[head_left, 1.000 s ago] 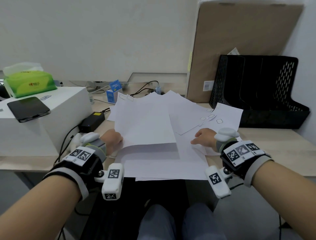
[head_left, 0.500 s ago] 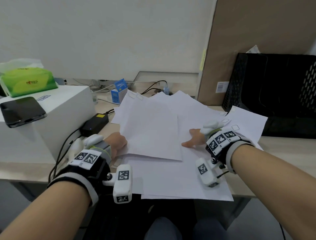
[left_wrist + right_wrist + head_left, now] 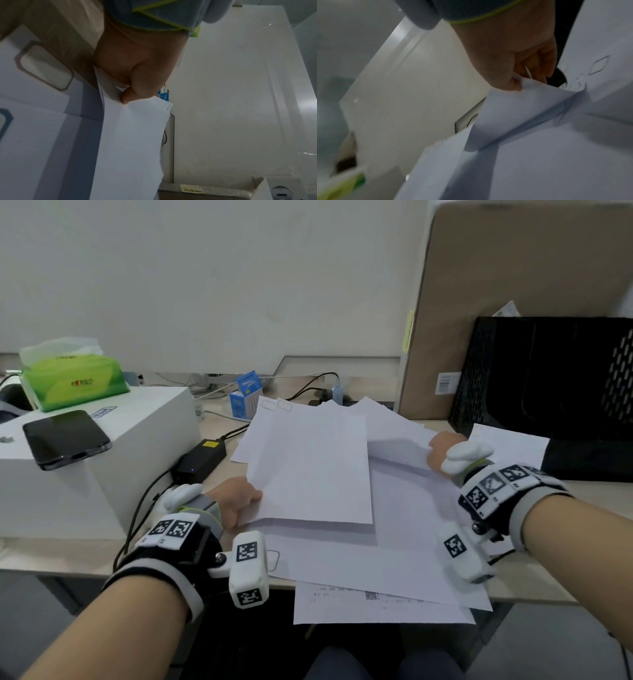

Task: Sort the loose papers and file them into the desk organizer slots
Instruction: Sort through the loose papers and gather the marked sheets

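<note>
I see my left hand (image 3: 236, 498) pinching the near left edge of a thin sheaf of smooth white sheets (image 3: 308, 467), thumb on top and the other fingers (image 3: 126, 97) curled under, so the sheaf lifts off the pile. My right hand (image 3: 440, 448) grips the far right edge of another sheet (image 3: 397, 446), fingers curled round it; the paper bows and creases softly there. The loose papers (image 3: 394, 553) lie fanned over the pale wood-grain tabletop (image 3: 51, 553), flat and matte, the lowest printed sheet (image 3: 359, 604) overhanging the near edge. The desk organizer (image 3: 548, 392), black perforated plastic with upright slots, stands at the far right, just beyond my right hand. A brown cardboard panel (image 3: 513, 268) leans behind it. At left a boxy white carton (image 3: 144, 446) carries a glossy dark phone (image 3: 65, 438) and a green tissue pack (image 3: 73, 381).
</note>
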Available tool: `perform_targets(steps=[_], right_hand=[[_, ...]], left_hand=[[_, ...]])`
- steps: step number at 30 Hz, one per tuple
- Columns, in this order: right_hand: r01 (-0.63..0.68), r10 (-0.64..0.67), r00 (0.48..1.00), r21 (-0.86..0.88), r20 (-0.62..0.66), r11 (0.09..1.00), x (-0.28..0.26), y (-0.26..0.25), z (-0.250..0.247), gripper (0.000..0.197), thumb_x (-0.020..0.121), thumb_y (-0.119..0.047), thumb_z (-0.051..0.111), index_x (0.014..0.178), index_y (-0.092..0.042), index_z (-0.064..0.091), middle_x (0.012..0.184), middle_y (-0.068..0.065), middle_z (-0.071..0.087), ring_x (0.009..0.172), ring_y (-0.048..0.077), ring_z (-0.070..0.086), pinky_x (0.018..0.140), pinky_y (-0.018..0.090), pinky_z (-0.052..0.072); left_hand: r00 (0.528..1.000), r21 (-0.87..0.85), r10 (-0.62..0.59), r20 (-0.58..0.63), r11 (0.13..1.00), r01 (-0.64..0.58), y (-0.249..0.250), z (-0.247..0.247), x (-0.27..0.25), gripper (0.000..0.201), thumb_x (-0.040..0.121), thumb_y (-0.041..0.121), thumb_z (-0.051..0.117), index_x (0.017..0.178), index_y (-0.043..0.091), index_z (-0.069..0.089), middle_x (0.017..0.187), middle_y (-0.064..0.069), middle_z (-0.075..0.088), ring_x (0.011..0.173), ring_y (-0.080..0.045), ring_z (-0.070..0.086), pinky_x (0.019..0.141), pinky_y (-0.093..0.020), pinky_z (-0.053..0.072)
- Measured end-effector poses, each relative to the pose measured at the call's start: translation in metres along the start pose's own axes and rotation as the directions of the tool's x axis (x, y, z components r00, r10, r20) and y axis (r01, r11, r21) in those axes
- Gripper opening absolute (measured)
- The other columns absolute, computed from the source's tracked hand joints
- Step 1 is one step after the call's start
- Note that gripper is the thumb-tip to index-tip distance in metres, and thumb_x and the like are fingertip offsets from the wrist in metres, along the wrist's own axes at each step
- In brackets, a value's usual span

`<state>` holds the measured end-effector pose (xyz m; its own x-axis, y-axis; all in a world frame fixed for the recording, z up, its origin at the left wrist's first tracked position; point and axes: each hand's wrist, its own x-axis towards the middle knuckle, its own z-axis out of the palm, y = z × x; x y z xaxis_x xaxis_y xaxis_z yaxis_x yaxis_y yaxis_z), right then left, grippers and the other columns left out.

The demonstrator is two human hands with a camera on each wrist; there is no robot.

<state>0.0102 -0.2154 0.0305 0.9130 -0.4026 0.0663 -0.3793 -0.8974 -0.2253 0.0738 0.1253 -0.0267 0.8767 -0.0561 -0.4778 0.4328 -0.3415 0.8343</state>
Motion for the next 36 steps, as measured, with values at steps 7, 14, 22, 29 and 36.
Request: perform_targets(steps=[7,14,22,29,36], right_hand=[[-0.108,0.261,0.927,0.473,-0.271,0.874,-0.008,0.053,-0.063,0.032,0.088,-0.005,0.044,0.114,0.001,0.062,0.113,0.024,0.064,0.105,0.039,0.061,0.092,0.039,0.049],[0.259,0.135,0.931,0.875,-0.339,0.408,-0.044,0.054,-0.081,0.018,0.092,-0.003,0.053,0.082,-0.01,0.066,0.083,0.005,0.062,0.088,0.018,0.058,0.09,0.031,0.053],[0.062,-0.037,0.998,0.756,-0.05,0.651,-0.076,0.085,-0.049,0.024,0.094,0.002,0.05,0.102,-0.004,0.071,0.117,0.007,0.059,0.112,0.027,0.057,0.089,0.03,0.05],[-0.308,0.075,0.951,0.884,0.301,0.352,-0.068,0.095,-0.01,0.03,0.09,0.014,0.041,0.109,0.009,0.062,0.111,0.022,0.066,0.093,0.029,0.063,0.064,0.02,0.058],[-0.498,0.173,0.843,0.861,0.509,-0.103,-0.042,0.091,0.006,0.051,0.094,-0.05,0.043,0.112,-0.002,0.049,0.105,0.02,0.06,0.093,0.034,0.063,0.073,0.043,0.056]], left_hand=[[0.998,-0.032,-0.043,-0.054,0.999,0.042,0.0,-0.006,-0.007,0.022,0.091,0.004,0.05,0.113,0.0,0.053,0.122,-0.022,0.056,0.113,-0.04,0.056,0.097,-0.052,0.046],[0.997,0.058,-0.029,0.073,0.998,0.025,0.005,0.015,-0.043,0.01,0.093,0.003,0.052,0.099,0.012,0.053,0.1,-0.012,0.057,0.09,-0.025,0.054,0.053,-0.029,0.043],[0.981,0.1,-0.053,0.188,0.994,0.034,-0.002,0.026,-0.056,0.012,0.098,0.002,0.041,0.1,0.006,0.053,0.091,-0.016,0.062,0.079,-0.029,0.058,0.072,-0.037,0.049],[0.985,0.07,-0.043,0.168,0.997,0.032,-0.002,0.024,-0.055,0.011,0.096,-0.003,0.043,0.103,0.0,0.051,0.101,-0.021,0.061,0.09,-0.032,0.06,0.091,-0.044,0.046],[0.984,0.119,-0.034,0.176,0.993,0.013,-0.004,0.029,-0.05,0.012,0.097,-0.004,0.041,0.094,0.001,0.052,0.095,-0.02,0.06,0.087,-0.033,0.059,0.096,-0.046,0.044]])
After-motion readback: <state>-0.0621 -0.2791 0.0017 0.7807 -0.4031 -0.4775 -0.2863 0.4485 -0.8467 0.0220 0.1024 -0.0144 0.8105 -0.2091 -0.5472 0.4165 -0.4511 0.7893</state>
